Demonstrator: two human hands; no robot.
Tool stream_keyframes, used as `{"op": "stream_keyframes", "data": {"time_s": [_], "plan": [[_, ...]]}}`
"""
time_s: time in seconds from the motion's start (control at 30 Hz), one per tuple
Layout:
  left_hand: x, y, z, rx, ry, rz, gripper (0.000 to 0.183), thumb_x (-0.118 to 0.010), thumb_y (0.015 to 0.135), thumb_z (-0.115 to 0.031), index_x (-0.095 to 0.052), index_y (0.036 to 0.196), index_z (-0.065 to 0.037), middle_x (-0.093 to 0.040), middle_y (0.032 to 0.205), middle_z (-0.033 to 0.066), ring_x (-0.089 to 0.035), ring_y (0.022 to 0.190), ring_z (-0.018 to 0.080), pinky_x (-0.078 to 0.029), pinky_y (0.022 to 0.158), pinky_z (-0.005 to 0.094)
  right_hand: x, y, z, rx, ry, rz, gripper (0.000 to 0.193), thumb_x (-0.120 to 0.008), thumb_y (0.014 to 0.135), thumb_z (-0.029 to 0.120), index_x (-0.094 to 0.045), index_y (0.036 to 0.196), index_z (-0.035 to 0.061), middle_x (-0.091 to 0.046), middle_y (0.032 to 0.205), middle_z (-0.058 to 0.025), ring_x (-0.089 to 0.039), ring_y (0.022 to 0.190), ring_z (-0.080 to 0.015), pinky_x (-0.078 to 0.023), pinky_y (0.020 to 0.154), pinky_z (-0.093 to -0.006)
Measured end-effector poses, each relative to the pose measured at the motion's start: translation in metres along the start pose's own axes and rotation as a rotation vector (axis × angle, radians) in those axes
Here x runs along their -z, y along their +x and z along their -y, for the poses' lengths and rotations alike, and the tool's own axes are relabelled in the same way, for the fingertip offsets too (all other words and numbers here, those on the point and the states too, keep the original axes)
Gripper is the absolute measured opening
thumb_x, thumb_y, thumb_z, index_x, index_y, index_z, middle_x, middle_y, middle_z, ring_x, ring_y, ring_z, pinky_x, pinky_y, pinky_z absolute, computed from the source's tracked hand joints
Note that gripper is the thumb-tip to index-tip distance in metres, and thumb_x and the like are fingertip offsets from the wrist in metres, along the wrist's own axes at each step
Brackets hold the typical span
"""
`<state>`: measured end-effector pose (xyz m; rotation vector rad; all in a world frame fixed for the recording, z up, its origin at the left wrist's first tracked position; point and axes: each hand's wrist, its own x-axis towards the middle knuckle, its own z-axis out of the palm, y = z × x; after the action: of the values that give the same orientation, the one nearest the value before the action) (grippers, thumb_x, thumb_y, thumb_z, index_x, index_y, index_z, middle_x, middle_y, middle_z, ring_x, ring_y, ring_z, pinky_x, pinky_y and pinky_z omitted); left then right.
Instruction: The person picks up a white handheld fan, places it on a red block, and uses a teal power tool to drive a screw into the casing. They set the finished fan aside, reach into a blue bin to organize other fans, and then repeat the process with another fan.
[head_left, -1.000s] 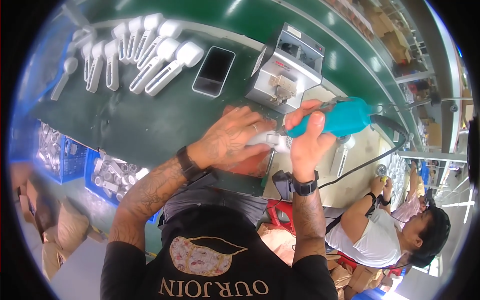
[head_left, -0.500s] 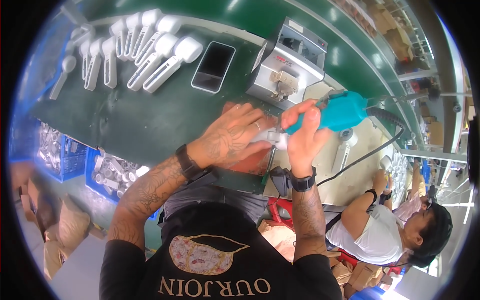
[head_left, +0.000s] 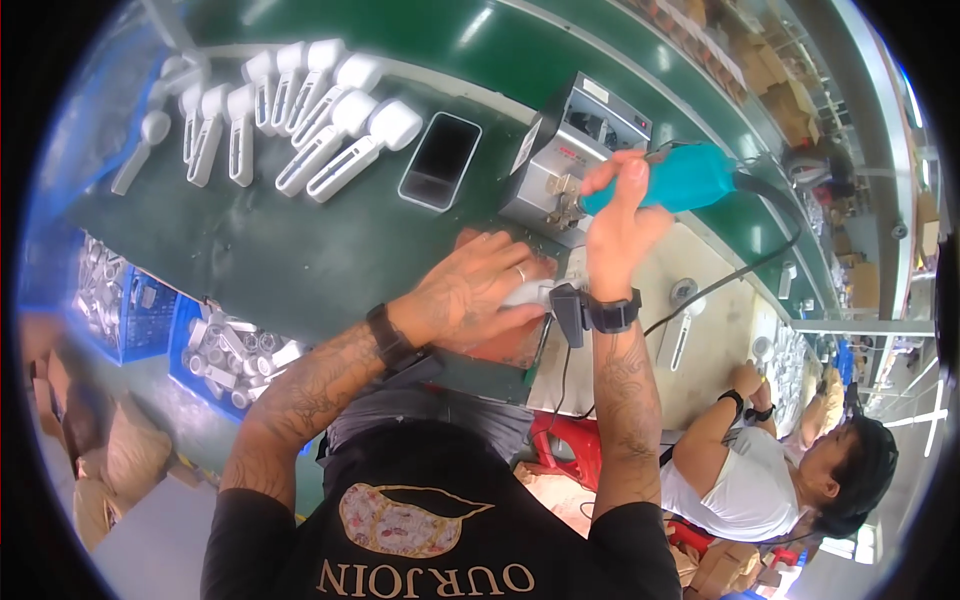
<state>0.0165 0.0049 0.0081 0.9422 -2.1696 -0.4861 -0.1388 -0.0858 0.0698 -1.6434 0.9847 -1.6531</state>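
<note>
My right hand (head_left: pixel 622 225) is wrapped round a teal electric screwdriver (head_left: pixel 695 178). The driver's front end is at the metal front fitting (head_left: pixel 563 205) of a grey screw feeder (head_left: pixel 540 175). My left hand (head_left: pixel 470 290) is closed on a white plastic housing (head_left: pixel 528 295), mostly hidden under my fingers and partly behind the right wrist. That housing lies over a reddish-brown pad (head_left: pixel 500 350) on the green bench.
Several white long-handled housings (head_left: pixel 345 160) lie in rows at the far left, beside a phone (head_left: pixel 440 160). A blue crate (head_left: pixel 185 340) of white parts stands at the left. The driver's black cable (head_left: pixel 735 265) curves across the right side. A co-worker (head_left: pixel 740 460) sits at the right.
My right hand has lifted the electric screwdriver off the housing and moved it up and away to the screw feeder's front. My left hand keeps its hold on the housing.
</note>
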Motion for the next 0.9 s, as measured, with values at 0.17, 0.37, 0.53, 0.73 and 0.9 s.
{"op": "stream_keyframes", "data": {"time_s": [0.17,0.37,0.53,0.73,0.9], "plan": [[-0.002,0.001,0.0,-0.011,-0.004,-0.001,0.041,-0.067,0.091,-0.03,-0.06,0.125,-0.008,-0.059,0.108,0.0094,-0.054,0.098,0.0307,-0.045,0.088,0.0423,0.006,-0.004,-0.001,-0.107,-0.002,0.03,0.034,-0.052,0.107,0.032,-0.057,0.1,-0.001,-0.057,0.069,-0.0054,-0.059,0.064,-0.0154,-0.046,0.06,-0.03],[-0.004,-0.004,0.003,0.044,-0.002,0.006,0.039,-0.065,0.092,-0.027,-0.061,0.126,-0.007,-0.06,0.108,0.0104,-0.054,0.099,0.0318,-0.045,0.089,0.0431,0.021,-0.043,0.029,-0.198,0.184,-0.007,0.046,-0.057,0.104,0.043,-0.054,0.108,-0.003,-0.056,0.071,-0.0074,-0.056,0.064,-0.0181,-0.046,0.06,-0.0332],[-0.002,0.002,0.002,0.02,0.021,-0.003,0.039,-0.064,0.093,-0.026,-0.061,0.127,-0.007,-0.06,0.107,0.0104,-0.055,0.098,0.0321,-0.045,0.089,0.0441,0.042,-0.073,0.047,-0.249,0.137,0.029,0.055,-0.058,0.102,0.049,-0.052,0.111,-0.0048,-0.055,0.071,-0.0089,-0.055,0.064,-0.0192,-0.046,0.061,-0.0339],[-0.004,0.002,0.0,0.036,-0.008,0.011,0.04,-0.066,0.092,-0.024,-0.061,0.129,-0.008,-0.06,0.107,0.009,-0.055,0.098,0.0307,-0.044,0.088,0.0443,0.046,-0.08,0.041,-0.23,0.175,0.029,0.056,-0.058,0.101,0.05,-0.052,0.111,-0.0053,-0.056,0.071,-0.0095,-0.056,0.063,-0.0199,-0.046,0.061,-0.0338],[-0.005,0.001,-0.002,0.04,0.009,0.009,0.04,-0.066,0.092,-0.024,-0.061,0.128,-0.007,-0.06,0.107,0.009,-0.055,0.097,0.0301,-0.044,0.087,0.0431,0.043,-0.088,0.033,-0.232,0.184,0.063,0.048,-0.058,0.103,0.045,-0.052,0.107,-0.0021,-0.055,0.072,-0.009,-0.055,0.063,-0.02,-0.047,0.061,-0.0343]]}}
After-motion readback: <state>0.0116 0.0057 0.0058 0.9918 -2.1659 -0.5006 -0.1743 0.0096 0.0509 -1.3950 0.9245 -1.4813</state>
